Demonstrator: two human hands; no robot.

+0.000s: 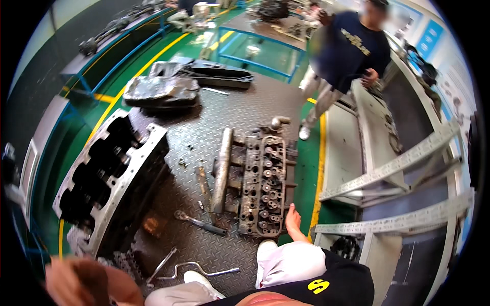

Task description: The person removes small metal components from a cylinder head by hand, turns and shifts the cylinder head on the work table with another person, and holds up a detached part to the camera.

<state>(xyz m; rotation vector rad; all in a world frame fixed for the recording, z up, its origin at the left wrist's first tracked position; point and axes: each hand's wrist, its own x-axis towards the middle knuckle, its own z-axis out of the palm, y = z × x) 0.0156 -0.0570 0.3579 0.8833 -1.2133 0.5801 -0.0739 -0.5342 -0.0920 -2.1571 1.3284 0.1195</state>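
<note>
Your right hand [292, 220] hangs low beside your knee with fingers loosely spread, holding nothing, its fingertips just beside the near corner of the grimy grey metal cylinder head [265, 186] lying on the dark diamond-plate floor [240, 112]. Your left hand [81, 280] is raised close to the camera and blurred, so you cannot tell whether it is spread or closed. Between your hands lie a ratchet wrench [200, 223] and a bent steel crank handle [196, 269]. Above your left hand stands a large grey engine block [109, 178]. Beyond the cylinder head, another person [342, 61] stands.
</note>
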